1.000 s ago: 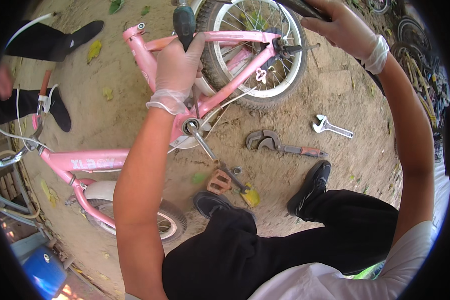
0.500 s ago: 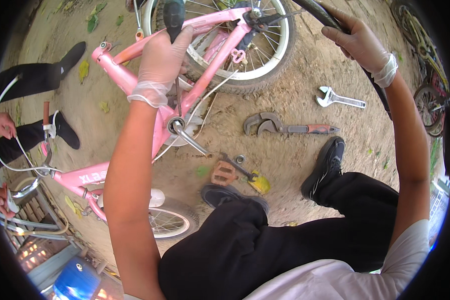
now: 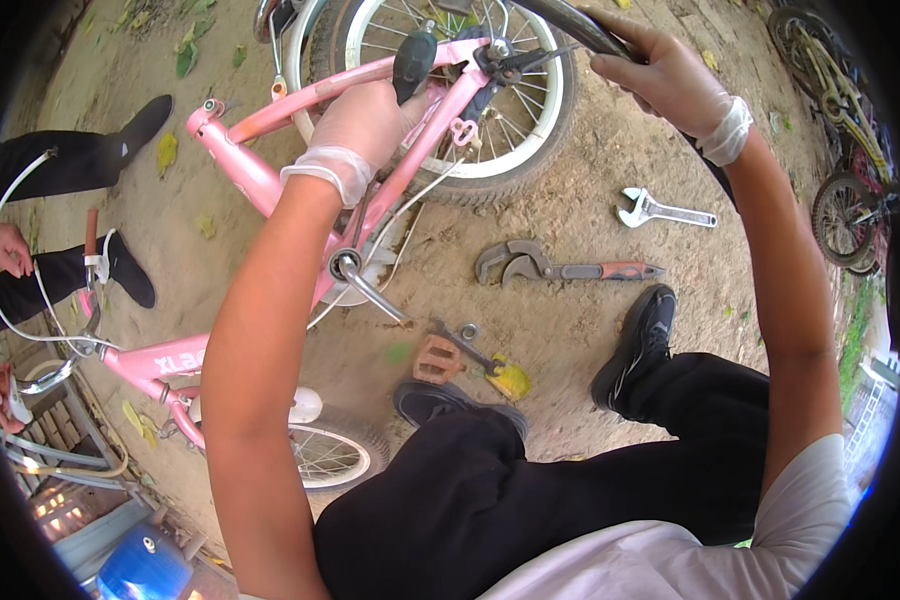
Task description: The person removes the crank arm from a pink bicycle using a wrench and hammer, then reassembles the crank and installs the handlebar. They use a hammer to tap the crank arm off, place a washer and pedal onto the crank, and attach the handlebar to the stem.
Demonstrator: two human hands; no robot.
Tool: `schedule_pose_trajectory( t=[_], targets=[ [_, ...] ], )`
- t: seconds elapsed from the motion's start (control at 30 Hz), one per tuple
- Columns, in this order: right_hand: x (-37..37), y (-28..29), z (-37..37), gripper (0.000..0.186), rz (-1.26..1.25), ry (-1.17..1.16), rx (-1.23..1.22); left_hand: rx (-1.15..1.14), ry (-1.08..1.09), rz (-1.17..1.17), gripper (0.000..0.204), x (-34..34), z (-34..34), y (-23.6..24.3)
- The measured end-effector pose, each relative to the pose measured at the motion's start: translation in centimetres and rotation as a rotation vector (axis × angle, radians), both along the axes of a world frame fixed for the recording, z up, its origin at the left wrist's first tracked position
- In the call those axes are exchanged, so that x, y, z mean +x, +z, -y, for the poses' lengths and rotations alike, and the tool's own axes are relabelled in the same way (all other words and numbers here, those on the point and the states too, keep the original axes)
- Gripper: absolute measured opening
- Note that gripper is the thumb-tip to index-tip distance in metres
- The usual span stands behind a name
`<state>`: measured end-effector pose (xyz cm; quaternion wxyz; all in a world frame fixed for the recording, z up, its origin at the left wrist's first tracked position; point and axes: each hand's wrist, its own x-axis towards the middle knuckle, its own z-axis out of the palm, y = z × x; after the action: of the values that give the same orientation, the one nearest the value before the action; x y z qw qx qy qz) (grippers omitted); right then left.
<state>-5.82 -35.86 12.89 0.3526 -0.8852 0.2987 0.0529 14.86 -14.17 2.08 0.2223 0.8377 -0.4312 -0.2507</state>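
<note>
Bicycle [image 3: 346, 264] lies beneath the tool [image 3: 414, 62] in the left hand [image 3: 360, 130].

MARKING: white block lettering [image 3: 182, 362] | CARRIER: pink bicycle tube [image 3: 130, 361] | PLACE: between the tube's long edges | VISIBILITY: partly hidden by left forearm [image 3: 255, 370]

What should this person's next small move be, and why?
Perhaps the clear-gloved left hand should set the dark-green-handled tool aside: while holding it, that hand can hardly help the clear-gloved right hand steady the long, black, curved piece, which runs out of view at the top.
</note>
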Motion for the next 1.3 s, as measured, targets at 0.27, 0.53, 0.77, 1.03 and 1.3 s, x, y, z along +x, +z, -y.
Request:
schedule_pose_trajectory(
  t=[0.27, 0.53, 0.77, 1.03, 1.3],
  targets=[
    [0.4, -2.1, 1.6, 0.053, -0.003, 0.094, -0.018, 0.126, 0.034, -0.01, 0.056, -0.2, 0.4, -0.1],
    [0.7, -2.5, 1.8, 0.054, -0.053, 0.107, 0.039, 0.077, -0.026, 0.025, 0.042, -0.3, 0.2, 0.2],
    [1.4, -0.8, 2.3, 0.048, 0.061, -0.136, 0.143, 0.042, 0.06, -0.115, 0.047, -0.7, 0.0, 0.9],
    [0.5, -1.8, -0.6, 0.057, 0.062, 0.059, 0.052, -0.666, 0.612, -0.339, 0.04, 0.1, -8.7, 4.6],
    [7.3, 3.4, -5.4, 0.058, -0.035, 0.238, 0.047, -1.52, 1.101, -0.922, 0.017, -2.7, -21.7, 2.5]
  ],
)
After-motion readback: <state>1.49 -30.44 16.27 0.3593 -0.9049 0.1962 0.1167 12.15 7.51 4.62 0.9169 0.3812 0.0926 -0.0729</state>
